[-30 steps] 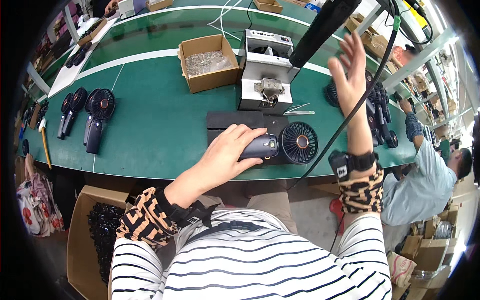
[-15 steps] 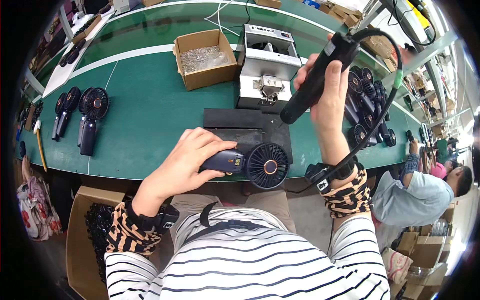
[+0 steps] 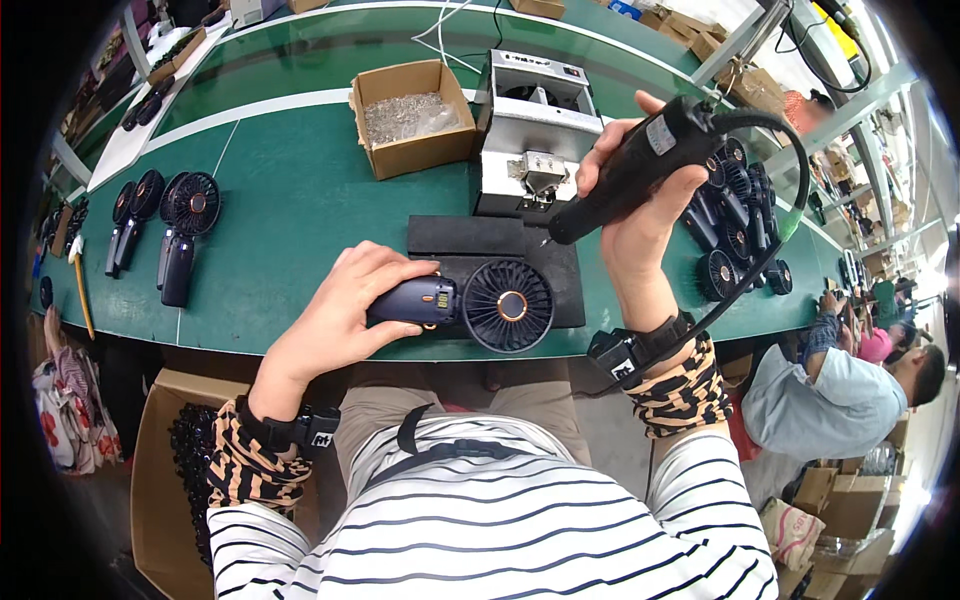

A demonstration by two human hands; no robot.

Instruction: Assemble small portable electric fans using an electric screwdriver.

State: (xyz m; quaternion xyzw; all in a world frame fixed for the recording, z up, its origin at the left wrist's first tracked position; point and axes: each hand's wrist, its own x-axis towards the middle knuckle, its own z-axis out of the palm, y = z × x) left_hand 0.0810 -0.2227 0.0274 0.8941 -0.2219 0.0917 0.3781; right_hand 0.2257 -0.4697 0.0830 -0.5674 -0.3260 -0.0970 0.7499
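Handheld fan (image 3: 470, 303), dark blue, lay on black mat (image 3: 470, 238) at near bench (image 3: 290, 210) edge; left hand (image 3: 345, 310) fingers wrapped around its handle. Electric screwdriver (image 3: 640, 160), black, corded, was gripped above mat, right hand (image 3: 640, 205) fingers closed around it. Beyond: grey screw feeder (image 3: 535, 130), cardboard box of screws (image 3: 412, 115).

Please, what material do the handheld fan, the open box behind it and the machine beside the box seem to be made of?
Handheld fan: likely moulded plastic, dark navy, with a slight sheen; copper-coloured hub.
Open box: brown corrugated cardboard, matte, flaps folded open.
Machine: probably sheet metal, with a silver-grey brushed look and flat bent panels.
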